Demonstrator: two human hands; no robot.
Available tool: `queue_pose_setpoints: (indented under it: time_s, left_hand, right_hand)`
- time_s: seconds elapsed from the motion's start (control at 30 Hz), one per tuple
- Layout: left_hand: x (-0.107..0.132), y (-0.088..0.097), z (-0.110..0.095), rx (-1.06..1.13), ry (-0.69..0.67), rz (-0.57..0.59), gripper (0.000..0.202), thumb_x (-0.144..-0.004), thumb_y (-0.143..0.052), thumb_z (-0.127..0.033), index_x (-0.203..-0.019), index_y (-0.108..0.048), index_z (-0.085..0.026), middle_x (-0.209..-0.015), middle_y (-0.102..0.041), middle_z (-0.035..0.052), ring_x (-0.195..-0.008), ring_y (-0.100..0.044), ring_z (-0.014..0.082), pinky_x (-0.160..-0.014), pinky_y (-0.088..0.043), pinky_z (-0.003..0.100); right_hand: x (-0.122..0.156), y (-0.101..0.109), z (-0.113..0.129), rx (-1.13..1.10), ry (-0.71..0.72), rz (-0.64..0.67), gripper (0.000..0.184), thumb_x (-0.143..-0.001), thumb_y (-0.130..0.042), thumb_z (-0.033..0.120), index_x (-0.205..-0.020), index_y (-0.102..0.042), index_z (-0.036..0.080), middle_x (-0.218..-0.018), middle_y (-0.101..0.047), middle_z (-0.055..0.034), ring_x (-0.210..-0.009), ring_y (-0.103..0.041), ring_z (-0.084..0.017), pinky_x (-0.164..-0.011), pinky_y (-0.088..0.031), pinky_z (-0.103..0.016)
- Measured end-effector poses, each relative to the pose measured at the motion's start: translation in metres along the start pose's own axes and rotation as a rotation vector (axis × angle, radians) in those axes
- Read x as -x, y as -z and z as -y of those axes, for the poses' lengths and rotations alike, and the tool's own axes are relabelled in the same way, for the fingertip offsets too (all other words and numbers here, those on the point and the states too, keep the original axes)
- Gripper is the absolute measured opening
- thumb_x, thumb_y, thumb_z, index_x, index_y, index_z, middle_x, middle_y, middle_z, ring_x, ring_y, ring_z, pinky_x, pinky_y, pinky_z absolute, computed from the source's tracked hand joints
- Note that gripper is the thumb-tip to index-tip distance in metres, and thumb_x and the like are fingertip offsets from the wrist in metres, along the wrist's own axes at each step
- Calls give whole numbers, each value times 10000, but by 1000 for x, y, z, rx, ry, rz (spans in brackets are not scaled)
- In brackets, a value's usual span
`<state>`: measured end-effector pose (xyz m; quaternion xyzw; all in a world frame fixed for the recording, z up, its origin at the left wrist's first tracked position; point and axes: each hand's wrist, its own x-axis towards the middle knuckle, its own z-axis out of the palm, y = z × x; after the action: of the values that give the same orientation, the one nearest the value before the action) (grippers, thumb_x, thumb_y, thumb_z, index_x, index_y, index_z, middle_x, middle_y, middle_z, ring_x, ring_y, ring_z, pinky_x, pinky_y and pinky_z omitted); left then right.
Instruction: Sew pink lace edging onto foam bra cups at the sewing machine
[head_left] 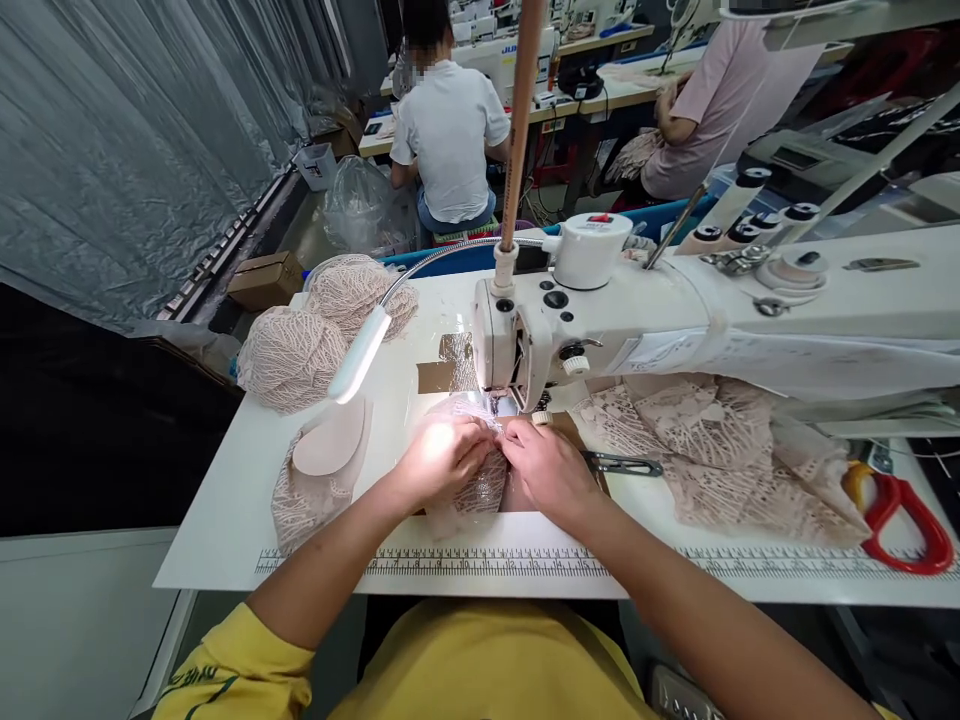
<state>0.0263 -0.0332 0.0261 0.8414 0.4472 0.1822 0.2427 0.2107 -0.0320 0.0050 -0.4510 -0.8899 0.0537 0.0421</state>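
Both my hands meet just in front of the needle of a white sewing machine. My left hand is closed, its fingers pinching a piece of beige lace fabric under the bright lamp. My right hand pinches the same lace from the other side, thumb and fingers close to the left fingertips. The lace hangs down toward me over a brown patch on the table. Thread snips lie right beside my right hand. The fabric edge under the fingers is partly hidden.
Rounded lace pieces and a beige cup piece lie left. A lamp on a bent neck hangs above. More lace and red-handled scissors lie right. A ruler strip runs along the front edge. Two people sit beyond.
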Motion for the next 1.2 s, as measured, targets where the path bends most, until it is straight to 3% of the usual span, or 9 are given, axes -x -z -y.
queue_pose_setpoints:
  time_s: [0.1, 0.17, 0.33, 0.5, 0.7, 0.93, 1.2]
  left_hand:
    - [-3, -19, 15, -176, -90, -128, 284, -949, -412, -242, -1058, -650, -131, -1147, -660, 136, -937, -621, 231, -795, -520, 372]
    - [-4, -28, 21, -244, -125, -160, 298, -957, -398, -243, -1080, -648, -139, -1215, -632, 148, -964, -622, 250, -792, -530, 401]
    - [-12, -27, 33, -251, -161, -147, 298, -963, -388, -224, -1134, -626, -174, -1208, -638, 126, -931, -621, 224, -775, -537, 398]
    - [-22, -22, 47, -253, -203, -132, 317, -950, -383, -203, -1132, -633, -132, -1178, -652, 150, -950, -608, 226, -804, -522, 413]
    - [-21, -22, 57, -272, -231, -106, 349, -945, -393, -226, -1192, -622, -136, -1234, -630, 140, -1026, -590, 241, -854, -497, 429]
    - [-21, -21, 59, -276, -194, -121, 361, -926, -429, -241, -1216, -609, -123, -1228, -637, 128, -1040, -567, 256, -880, -478, 436]
    - [-19, -18, 51, -333, -76, -137, 380, -931, -410, -262, -1234, -597, -129, -1245, -617, 127, -1041, -527, 276, -874, -459, 438]
  right_hand:
    - [-3, -1, -1, 19, -28, -16, 352, -899, -409, 72, -1118, -656, 195, -1038, -649, -90, -850, -535, -206, -700, -390, -308]
    - [-5, -2, -1, 24, -44, -15, 380, -899, -408, 69, -1170, -639, 201, -1037, -659, -93, -865, -544, -208, -705, -396, -306]
    - [-13, -4, 0, 32, -120, 32, 422, -884, -403, 89, -1220, -620, 224, -1099, -653, -108, -895, -563, -233, -683, -406, -325]
    - [-17, -6, 0, 30, -154, 38, 491, -830, -417, 68, -1259, -594, 227, -1175, -620, -120, -920, -565, -235, -726, -412, -336]
    - [-14, -5, 3, 7, -111, -13, 485, -818, -428, 40, -1235, -610, 210, -1065, -641, -94, -878, -556, -218, -659, -376, -320]
    - [-12, -11, 3, -6, -91, -38, 477, -828, -436, 43, -1236, -613, 216, -1038, -630, -74, -738, -513, -174, -584, -318, -311]
    - [-11, -15, 1, -32, -87, -101, 474, -785, -445, 26, -1171, -651, 209, -925, -621, -65, -736, -496, -180, -598, -322, -297]
